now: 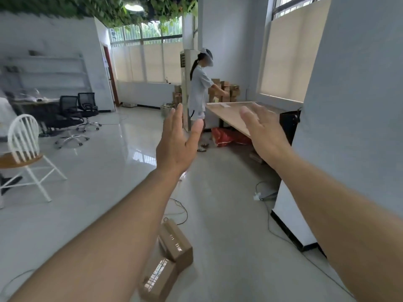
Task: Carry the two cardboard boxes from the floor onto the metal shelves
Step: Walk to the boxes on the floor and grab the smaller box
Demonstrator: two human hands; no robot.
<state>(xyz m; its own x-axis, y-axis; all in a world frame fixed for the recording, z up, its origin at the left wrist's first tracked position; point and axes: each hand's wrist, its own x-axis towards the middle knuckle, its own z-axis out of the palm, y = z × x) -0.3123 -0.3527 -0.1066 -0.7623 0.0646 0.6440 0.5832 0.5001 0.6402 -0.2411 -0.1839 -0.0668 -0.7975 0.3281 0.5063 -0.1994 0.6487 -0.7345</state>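
Note:
Two taped brown cardboard boxes lie on the shiny floor below my arms. The farther box [177, 243] touches the nearer box [158, 280], which my left forearm partly hides. My left hand [177, 140] and my right hand [265, 128] are stretched out in front of me at chest height, palms facing each other, fingers apart, holding nothing. Both hands are well above the boxes. Grey metal shelves [46, 70] stand blurred against the far left wall.
A person [199, 92] stands at a wooden table [232, 115] with stacked boxes behind it. A white pillar [353, 105] rises at right. Cables [181, 209] trail on the floor. A white chair [25, 149] and black office chairs [75, 114] stand at left.

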